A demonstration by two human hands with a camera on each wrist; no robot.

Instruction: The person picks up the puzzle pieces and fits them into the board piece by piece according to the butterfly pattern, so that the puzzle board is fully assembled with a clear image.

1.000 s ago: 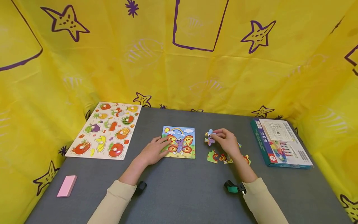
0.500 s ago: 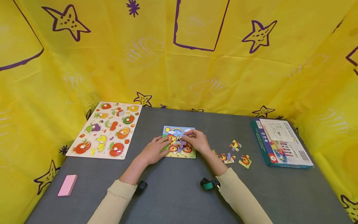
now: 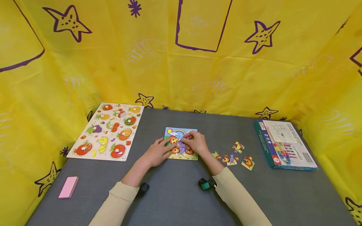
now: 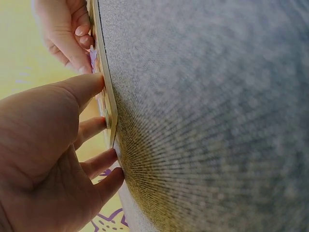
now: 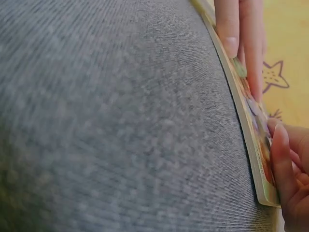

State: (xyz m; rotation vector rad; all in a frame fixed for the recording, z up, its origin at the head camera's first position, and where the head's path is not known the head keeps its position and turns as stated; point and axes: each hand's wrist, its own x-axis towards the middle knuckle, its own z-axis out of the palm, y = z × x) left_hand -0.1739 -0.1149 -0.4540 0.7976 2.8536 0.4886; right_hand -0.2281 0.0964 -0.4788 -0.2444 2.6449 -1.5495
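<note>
A small square jigsaw board (image 3: 195, 156) with a butterfly picture lies flat on the grey table in the middle of the head view. My left hand (image 3: 155, 153) rests on its left side, fingers fairly straight; the left wrist view shows the thumb and a finger on the board and other fingertips at its edge. Over the butterfly's middle, my right hand (image 3: 196, 143) pinches a purple puzzle piece (image 3: 182, 147) between thumb and fingers, low against the board. Whether the piece lies flat is hidden by the fingers. Several loose puzzle pieces (image 3: 248, 163) lie right of the board.
At the left lies a large fruit peg board (image 3: 113, 138), with a pink block (image 3: 68, 187) nearer the front. A flat box (image 3: 285, 144) sits at the right. Behind the table (image 3: 175, 194) hangs a yellow curtain (image 3: 181, 78) with starfish drawings.
My right hand has carried the purple piece leftward from beside the loose pieces onto the board, then shifted slightly further left. My left hand has stayed in place.
</note>
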